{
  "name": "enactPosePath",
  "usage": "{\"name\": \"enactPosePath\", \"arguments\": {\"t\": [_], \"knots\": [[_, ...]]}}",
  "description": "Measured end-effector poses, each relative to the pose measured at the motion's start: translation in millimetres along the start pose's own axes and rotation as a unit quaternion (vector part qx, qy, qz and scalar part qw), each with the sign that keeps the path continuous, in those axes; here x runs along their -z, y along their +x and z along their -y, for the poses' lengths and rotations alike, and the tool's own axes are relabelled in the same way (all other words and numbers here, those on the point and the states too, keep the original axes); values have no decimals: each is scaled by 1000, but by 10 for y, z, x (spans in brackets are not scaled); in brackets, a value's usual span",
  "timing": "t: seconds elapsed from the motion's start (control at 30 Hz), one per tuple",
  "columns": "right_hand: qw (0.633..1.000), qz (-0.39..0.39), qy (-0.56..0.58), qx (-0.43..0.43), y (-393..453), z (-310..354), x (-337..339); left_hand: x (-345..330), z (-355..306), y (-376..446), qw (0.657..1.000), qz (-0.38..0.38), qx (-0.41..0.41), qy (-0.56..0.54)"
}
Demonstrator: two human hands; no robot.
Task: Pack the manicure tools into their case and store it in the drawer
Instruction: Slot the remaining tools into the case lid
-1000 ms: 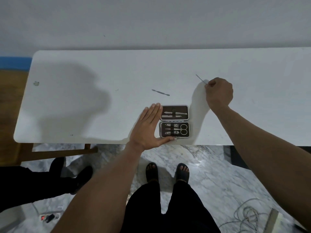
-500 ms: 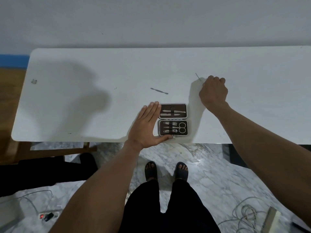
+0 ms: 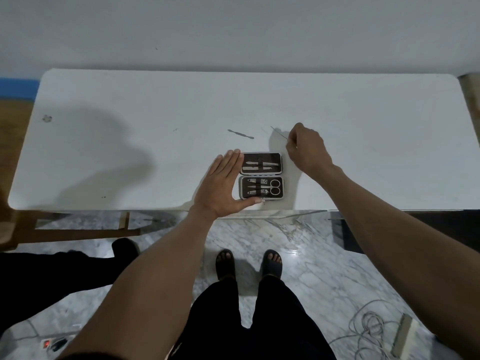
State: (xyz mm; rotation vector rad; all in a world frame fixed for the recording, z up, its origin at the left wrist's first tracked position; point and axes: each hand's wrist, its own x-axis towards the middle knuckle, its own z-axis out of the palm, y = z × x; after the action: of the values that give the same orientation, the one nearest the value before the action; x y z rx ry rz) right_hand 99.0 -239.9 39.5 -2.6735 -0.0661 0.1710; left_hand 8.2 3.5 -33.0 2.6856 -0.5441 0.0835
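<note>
The open manicure case (image 3: 261, 182) lies near the front edge of the white table (image 3: 130, 157), dark inside, with scissors, clippers and other small tools strapped in both halves. My left hand (image 3: 220, 188) lies flat against the case's left side, thumb along its front edge. My right hand (image 3: 307, 148) hovers just beyond the case's right corner, fingers pinched on a thin metal pick (image 3: 279, 133) that points up and to the left. A second loose tool, a slim cuticle pusher (image 3: 240, 134), rests on the table behind the case.
A wall runs along the table's far edge. A small round mark (image 3: 47, 118) sits far left on the table. Below are marble floor, my sandalled feet, coiled cable (image 3: 368, 326) at lower right and a power strip (image 3: 53, 344) at lower left.
My right hand has carried the thin pick leftward and nearer, toward the case. My left hand has stayed against the case.
</note>
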Motion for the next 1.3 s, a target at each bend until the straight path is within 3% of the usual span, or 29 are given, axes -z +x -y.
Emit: {"name": "enactPosePath", "arguments": {"t": [0.3,0.8,1.3], "knots": [[996,-3,86,17,-325,170,11,28,-3,-13,1000,9,2,-7],[996,46,-35,72,-458,20,60,12,8,-19,1000,20,6,-9],[973,11,-111,202,-408,-108,39,19,7,-24,1000,21,8,-12]]}}
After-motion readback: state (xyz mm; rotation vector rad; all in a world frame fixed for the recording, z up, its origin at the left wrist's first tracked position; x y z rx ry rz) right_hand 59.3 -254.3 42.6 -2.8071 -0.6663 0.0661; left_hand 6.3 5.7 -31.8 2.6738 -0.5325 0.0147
